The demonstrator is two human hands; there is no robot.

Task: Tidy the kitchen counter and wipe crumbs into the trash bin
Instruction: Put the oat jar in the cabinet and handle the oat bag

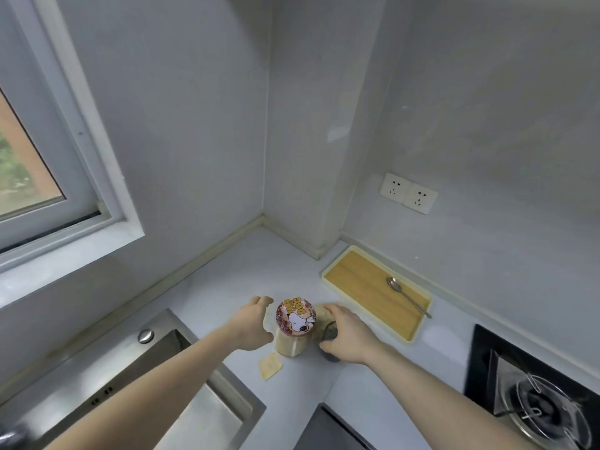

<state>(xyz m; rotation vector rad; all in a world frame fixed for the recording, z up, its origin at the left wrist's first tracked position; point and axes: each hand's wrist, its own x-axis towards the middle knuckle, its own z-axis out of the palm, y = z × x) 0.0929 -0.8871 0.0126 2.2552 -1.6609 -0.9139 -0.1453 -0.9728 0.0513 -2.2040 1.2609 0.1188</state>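
A jar (pixel 292 347) with a cartoon-dog lid (pixel 296 317) stands upright on the pale counter (pixel 227 287). My left hand (pixel 251 323) hovers just left of the jar, fingers curled and apart, holding nothing. My right hand (pixel 345 339) lies palm-down just right of the jar, fingers wrapped over a dark grey rounded object (pixel 329 334) that is mostly hidden. A pale yellowish scrap (pixel 269 367) lies on the counter in front of the jar. Another pale scrap (pixel 268 321) shows between my left hand and the jar. A beige lump (pixel 321 312) sits behind my right hand.
A wood-lined tray (pixel 334 271) with a metal spoon (pixel 406 295) lies at the back right by the wall. A steel sink (pixel 136 384) is at the lower left, a gas hob (pixel 535 404) at the lower right. Wall sockets (pixel 409 193) sit above the tray.
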